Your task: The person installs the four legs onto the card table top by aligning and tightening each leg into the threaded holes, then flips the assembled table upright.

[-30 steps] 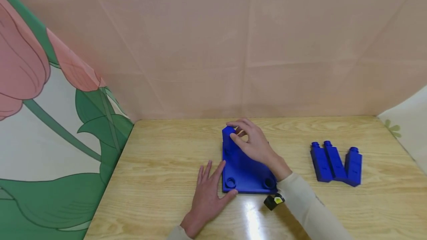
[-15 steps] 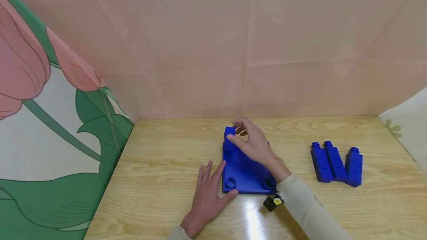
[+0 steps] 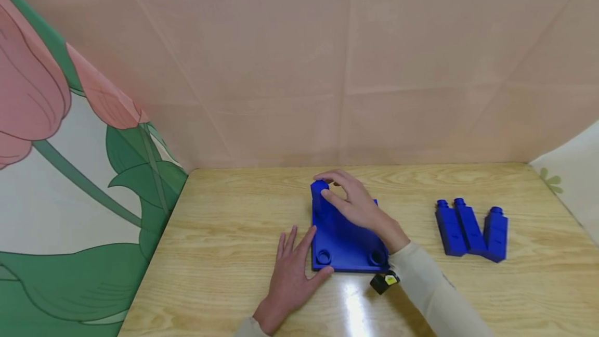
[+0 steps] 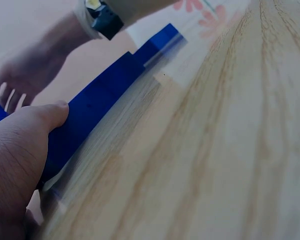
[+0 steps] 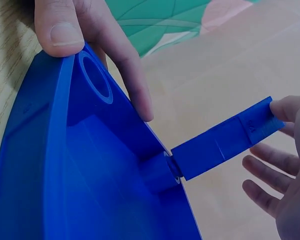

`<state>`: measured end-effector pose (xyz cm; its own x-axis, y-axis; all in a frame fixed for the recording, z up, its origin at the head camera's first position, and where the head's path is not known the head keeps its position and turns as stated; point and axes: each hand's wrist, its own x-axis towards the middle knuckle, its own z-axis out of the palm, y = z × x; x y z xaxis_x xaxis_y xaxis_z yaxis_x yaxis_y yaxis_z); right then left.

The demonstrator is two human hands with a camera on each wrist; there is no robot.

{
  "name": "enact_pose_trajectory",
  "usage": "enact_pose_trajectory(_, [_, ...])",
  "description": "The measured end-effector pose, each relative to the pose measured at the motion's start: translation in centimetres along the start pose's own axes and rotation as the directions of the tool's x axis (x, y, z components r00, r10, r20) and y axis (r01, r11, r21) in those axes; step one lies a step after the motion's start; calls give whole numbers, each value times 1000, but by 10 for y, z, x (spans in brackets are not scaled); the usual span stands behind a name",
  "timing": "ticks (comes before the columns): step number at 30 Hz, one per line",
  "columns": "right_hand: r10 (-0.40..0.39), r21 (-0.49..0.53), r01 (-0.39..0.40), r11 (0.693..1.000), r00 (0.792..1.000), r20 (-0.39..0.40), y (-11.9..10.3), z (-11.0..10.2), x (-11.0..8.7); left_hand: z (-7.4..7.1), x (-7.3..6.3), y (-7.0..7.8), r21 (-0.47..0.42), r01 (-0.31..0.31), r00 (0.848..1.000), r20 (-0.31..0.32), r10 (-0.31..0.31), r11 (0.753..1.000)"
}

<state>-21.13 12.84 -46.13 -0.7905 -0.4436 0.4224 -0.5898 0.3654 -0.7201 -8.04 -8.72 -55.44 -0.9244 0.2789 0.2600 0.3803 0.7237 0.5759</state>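
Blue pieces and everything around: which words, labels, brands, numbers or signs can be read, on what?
No text is legible.
Held blue rectangular post: small mark near its top, too blurred to read.
Blue rimmed base with round sockets: faint side mark, unreadable.
Three loose blue posts: marks too small to read.
Black wrist-worn box: yellow patch too small to read.

Pale wood-grain tabletop (image 3: 196, 254) offered a wide passage left of lower centre, beside the bare left hand (image 3: 292, 277). At lower right, a beige-sleeved forearm (image 3: 435, 290) cut across; three oblong blue plastic blocks (image 3: 470, 230) obstructed the right side.
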Motion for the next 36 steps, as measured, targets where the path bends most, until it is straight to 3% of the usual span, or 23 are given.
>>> enact_pose_trajectory(5, [50,-33,-52,998,997,-62,-1,0,1,0,1,0,8,9,1000,10,-9,1000])
enact_pose_trajectory(11, [100,-46,-103,994,993,-62,-2,0,-2,1,1,0,10,13,1000,12,-13,1000])
enact_pose_trajectory(19, [-2,24,1,1000,999,42,0,-3,-4,1,0,0,7,13,1000,9,-13,1000])
enact_pose_trajectory(24, [-21,48,17,999,995,93,2,-2,-3,1,0,0,3,12,1000,3,-12,1000])
enact_pose_trajectory(36, [64,-45,-66,997,997,-51,0,0,-2,4,1,-2,10,24,999,21,-25,1000])
